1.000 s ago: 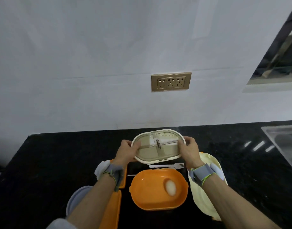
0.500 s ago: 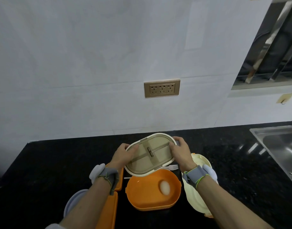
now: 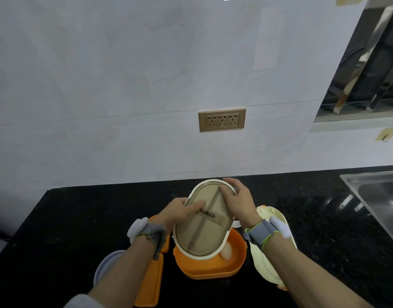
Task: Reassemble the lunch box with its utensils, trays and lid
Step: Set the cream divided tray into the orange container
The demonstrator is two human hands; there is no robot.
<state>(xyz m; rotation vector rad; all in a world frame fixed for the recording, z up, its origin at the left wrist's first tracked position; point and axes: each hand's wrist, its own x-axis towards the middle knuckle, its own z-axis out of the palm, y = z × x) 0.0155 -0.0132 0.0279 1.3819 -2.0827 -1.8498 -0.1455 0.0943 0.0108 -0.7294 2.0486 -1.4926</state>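
Observation:
I hold a cream oval tray (image 3: 202,232) with a beige inner face and a centre divider, tilted above the orange lunch box base (image 3: 211,265). My left hand (image 3: 180,211) grips its left rim, thumb lying on the beige face. My right hand (image 3: 237,202) grips the far right rim. A pale oval object (image 3: 227,252) lies inside the orange base, partly hidden by the tray. A white fork (image 3: 236,223) peeks out behind the tray. A cream lid (image 3: 266,218) lies to the right under my right forearm.
Orange pieces (image 3: 151,285) lie under my left forearm beside a grey-blue round lid (image 3: 104,266). All rest on a black stone counter (image 3: 57,230). A steel sink (image 3: 378,196) sits at the far right. A white wall with a brass socket plate (image 3: 222,120) stands behind.
The tray has turned from lying crosswise to nearly lengthwise and come nearer, now overlapping the orange base. Both hands shifted with it; the camera view dropped and moved.

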